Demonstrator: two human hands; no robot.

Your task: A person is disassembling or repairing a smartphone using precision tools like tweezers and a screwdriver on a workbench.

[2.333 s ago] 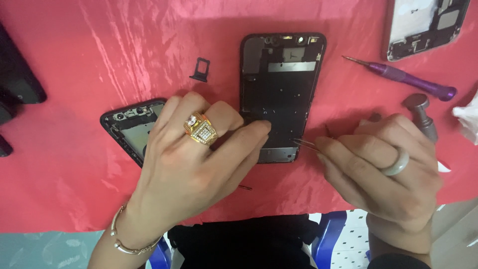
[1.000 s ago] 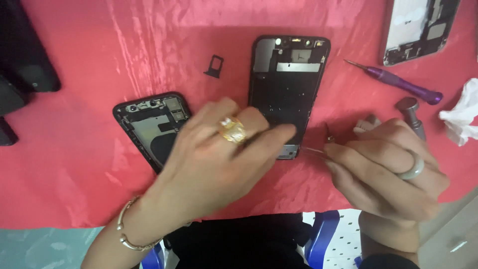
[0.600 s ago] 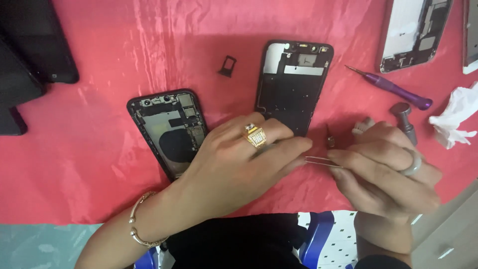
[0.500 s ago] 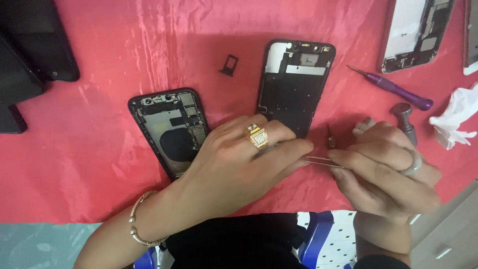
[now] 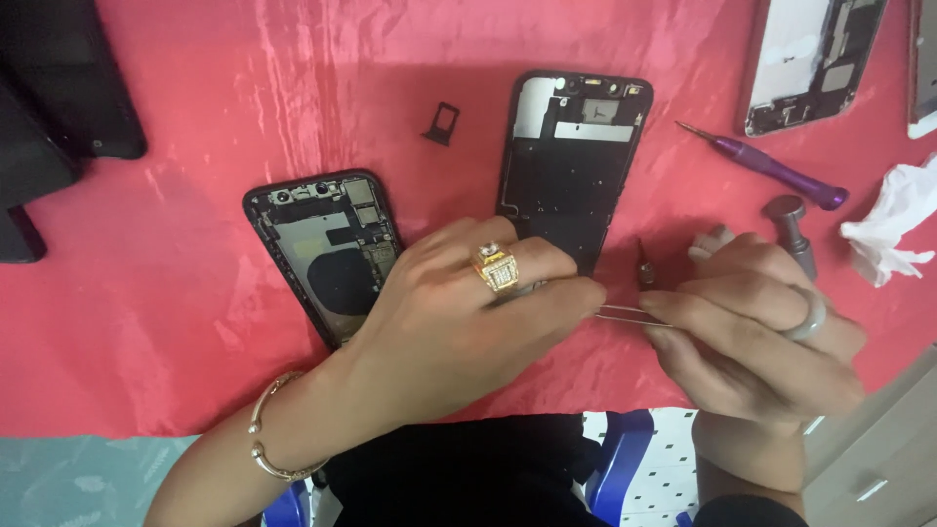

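Note:
My left hand [image 5: 459, 312], wearing a gold ring and a bracelet, rests over the bottom end of a black phone screen frame [image 5: 571, 156] lying face down on the red cloth [image 5: 195, 117]. Its fingertips meet the tips of thin metal tweezers [image 5: 625, 313]. My right hand [image 5: 756, 327], with a grey ring, pinches those tweezers and points them left. An opened black phone body [image 5: 327, 249] with exposed parts lies just left of my left hand. What the left fingertips hold, if anything, is hidden.
A small black SIM tray [image 5: 441, 123] lies above the phones. A purple screwdriver [image 5: 771, 166], a grey-handled tool [image 5: 793, 229] and crumpled white tissue [image 5: 893, 229] sit at the right. Another opened phone [image 5: 810, 59] is at top right; dark phone parts [image 5: 59, 107] lie top left.
The view has shifted so the phones sit further right and the opened phone body is fully uncovered. My left fingertips have closed in on the tweezer tips.

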